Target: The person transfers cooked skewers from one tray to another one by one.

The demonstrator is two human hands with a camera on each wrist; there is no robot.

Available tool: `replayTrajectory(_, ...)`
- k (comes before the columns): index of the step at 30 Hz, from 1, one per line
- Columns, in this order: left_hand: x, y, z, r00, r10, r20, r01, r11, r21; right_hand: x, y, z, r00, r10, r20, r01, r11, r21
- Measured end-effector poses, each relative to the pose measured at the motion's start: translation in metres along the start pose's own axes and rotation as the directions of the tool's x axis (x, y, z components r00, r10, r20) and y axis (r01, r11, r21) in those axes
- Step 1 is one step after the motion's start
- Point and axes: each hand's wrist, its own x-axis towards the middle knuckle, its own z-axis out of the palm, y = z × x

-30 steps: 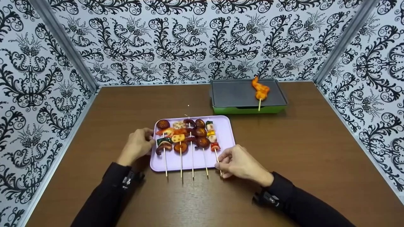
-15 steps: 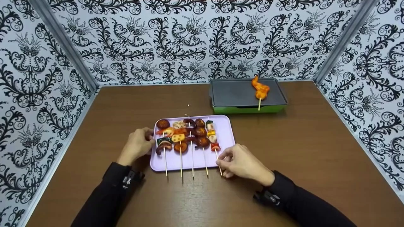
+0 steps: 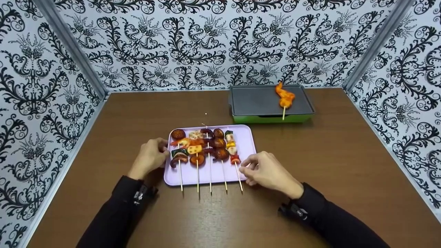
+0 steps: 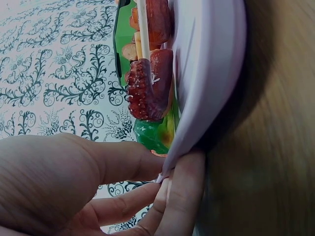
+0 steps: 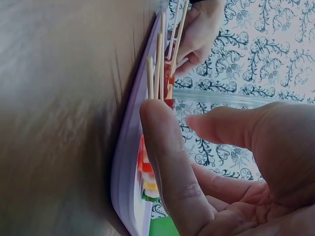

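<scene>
A lilac tray (image 3: pixel 245 139) bears several skewers of toy-like food, their sticks jutting over its front edge. My left hand (image 3: pixel 150 156) pinches the tray's left rim; the left wrist view shows the thumb above the rim (image 4: pixel 209 73) and fingers beneath it. My right hand (image 3: pixel 270 170) hovers at the tray's front right corner, thumb and forefinger apart with nothing between them in the right wrist view. Nearest to it lies the rightmost skewer (image 3: pixel 235 159), with red, white, yellow and green pieces. Left of that is a skewer with round brown pieces (image 3: pixel 221 154).
Behind the tray, to the right, stands a green grill (image 3: pixel 272 119) with a dark grey plate (image 3: pixel 253 100). An orange skewer (image 3: pixel 285 100) lies on that plate. Patterned walls (image 3: pixel 206 44) enclose the brown table (image 3: pixel 310 148) at the back and sides.
My right hand has let go of the rightmost skewer's stick and moved slightly right and away from me. The left hand stays on the tray rim.
</scene>
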Motion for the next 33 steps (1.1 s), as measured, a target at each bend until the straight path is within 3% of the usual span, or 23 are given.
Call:
replayTrajectory(11,0.001,-0.001,0.001,1.0,0.003,-0.008,-0.003,1.0,0.0,0.006,0.004,-0.013,0.985,-0.09,-0.149,0.064,0.984,-0.168)
replayTrajectory(27,0.001,0.001,0.001,1.0,-0.015,0.0,0.015,1.0,-0.014,0.009,0.009,-0.034,0.95,-0.149,-0.273,0.098,0.977,-0.192)
replayTrajectory(33,0.001,-0.001,0.002,1.0,-0.002,-0.01,0.002,1.0,-0.001,0.01,0.014,-0.04,0.922,-0.2,-0.331,0.118,0.961,-0.249)
